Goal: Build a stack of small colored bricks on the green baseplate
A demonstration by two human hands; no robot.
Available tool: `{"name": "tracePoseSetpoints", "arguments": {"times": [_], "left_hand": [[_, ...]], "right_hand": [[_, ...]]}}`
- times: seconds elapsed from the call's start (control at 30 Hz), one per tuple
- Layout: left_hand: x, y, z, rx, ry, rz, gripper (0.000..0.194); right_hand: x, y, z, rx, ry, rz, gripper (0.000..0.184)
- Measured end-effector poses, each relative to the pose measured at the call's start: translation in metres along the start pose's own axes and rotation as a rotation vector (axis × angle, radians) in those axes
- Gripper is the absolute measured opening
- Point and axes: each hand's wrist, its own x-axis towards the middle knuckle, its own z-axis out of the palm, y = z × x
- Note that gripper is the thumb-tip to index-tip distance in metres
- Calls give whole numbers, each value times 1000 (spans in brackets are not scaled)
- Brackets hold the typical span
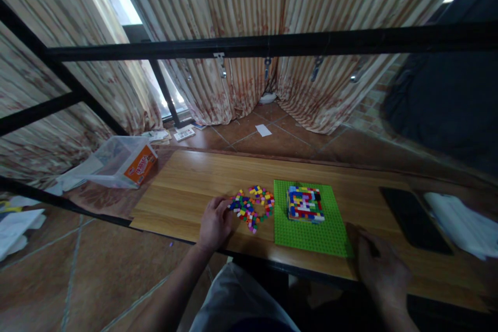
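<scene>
A green studded baseplate (311, 231) lies on the wooden table (182, 187). A square block of multicoloured small bricks (305, 203) stands on its far half. Left of the plate lies a loose pile of small coloured bricks (252, 206). My left hand (215, 223) rests on the table with its fingers curled at the pile's left edge; whether they pinch a brick is hidden. My right hand (379, 264) lies at the table's front edge, just right of the plate's near corner, blurred and dim.
A black phone (414, 220) and white paper or cloth (461, 223) lie at the table's right. A clear plastic box (119, 161) with an orange label sits on the floor at left. Black bed-frame bars (272, 44) cross overhead. Curtains (241, 5) hang behind.
</scene>
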Motion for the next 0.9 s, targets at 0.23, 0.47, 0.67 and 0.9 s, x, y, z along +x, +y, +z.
{"name": "tracePoseSetpoints", "arguments": {"times": [0.23, 0.47, 0.67, 0.9], "left_hand": [[1, 2, 0, -5, -1, 34, 16], [4, -1, 4, 36, -14, 38, 10], [4, -6, 9, 5, -10, 69, 20], [7, -5, 1, -400, 50, -228, 14]], "right_hand": [[0, 0, 1, 39, -24, 33, 48], [0, 2, 4, 37, 18, -7, 50], [-1, 3, 7, 27, 19, 20, 54], [0, 6, 10, 35, 19, 42, 55]]}}
